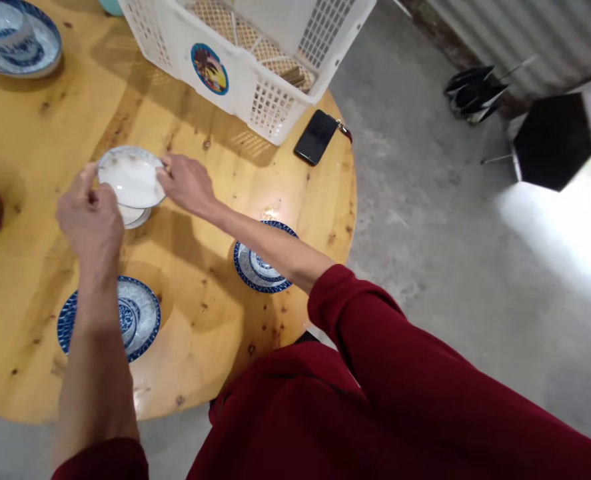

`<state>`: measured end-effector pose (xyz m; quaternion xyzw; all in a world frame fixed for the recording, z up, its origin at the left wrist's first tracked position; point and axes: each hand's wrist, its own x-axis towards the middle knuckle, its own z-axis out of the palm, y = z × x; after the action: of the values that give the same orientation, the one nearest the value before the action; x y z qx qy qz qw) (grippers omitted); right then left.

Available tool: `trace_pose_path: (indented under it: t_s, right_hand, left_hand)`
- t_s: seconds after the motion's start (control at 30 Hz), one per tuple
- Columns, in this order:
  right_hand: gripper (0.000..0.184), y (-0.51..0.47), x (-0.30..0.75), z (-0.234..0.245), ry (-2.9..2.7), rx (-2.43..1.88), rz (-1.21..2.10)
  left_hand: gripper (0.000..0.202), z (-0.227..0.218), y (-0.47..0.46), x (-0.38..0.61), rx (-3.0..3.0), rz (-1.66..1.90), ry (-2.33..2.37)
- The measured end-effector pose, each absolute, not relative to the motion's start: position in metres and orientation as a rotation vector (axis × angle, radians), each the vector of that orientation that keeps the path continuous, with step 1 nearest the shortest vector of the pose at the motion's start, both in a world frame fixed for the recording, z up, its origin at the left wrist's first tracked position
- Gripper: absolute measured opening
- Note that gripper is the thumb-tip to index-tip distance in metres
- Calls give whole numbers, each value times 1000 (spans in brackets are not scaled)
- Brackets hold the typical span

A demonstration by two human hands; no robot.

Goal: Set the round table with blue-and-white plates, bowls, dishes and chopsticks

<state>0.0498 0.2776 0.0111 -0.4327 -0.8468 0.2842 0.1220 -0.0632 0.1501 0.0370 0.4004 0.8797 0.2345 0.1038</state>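
Observation:
Both hands hold a small white dish [131, 177] above the round wooden table [215, 313]. My left hand [89, 217] pinches its left rim. My right hand [188, 183] grips its right rim with curled fingers. Another small white dish [136, 217] lies just under it on the table. A blue-patterned plate [142, 313] sits below my left forearm. A second blue-patterned plate [255, 267] lies partly under my right forearm. Both sleeves are dark red.
A white plastic crate [255, 73] with chopsticks inside stands at the table's far side. A black phone [316, 136] lies beside it near the edge. More blue-patterned dishes [18, 40] sit at the far left. Folded umbrellas [475, 90] lie on the concrete floor.

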Motion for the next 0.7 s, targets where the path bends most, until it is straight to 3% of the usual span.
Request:
trace_pose_path:
  t_s: [0.13,0.3,0.47,0.7]
  right_hand:
    - [31,314,149,7,-2467,-1304,748]
    - [41,336,290,-3,-2384,-1492,674]
    - [37,337,373,-20,-2323,-1575,755]
    - [25,342,399,-48,-2299,-1656,883]
  left_hand:
    - [46,37,185,12,1317,982,2334]
    - [41,22,225,115,1346,856,1997]
    - [32,6,259,171,1428,679,1867]
    - [22,-16,289,197,1414,515,1890]
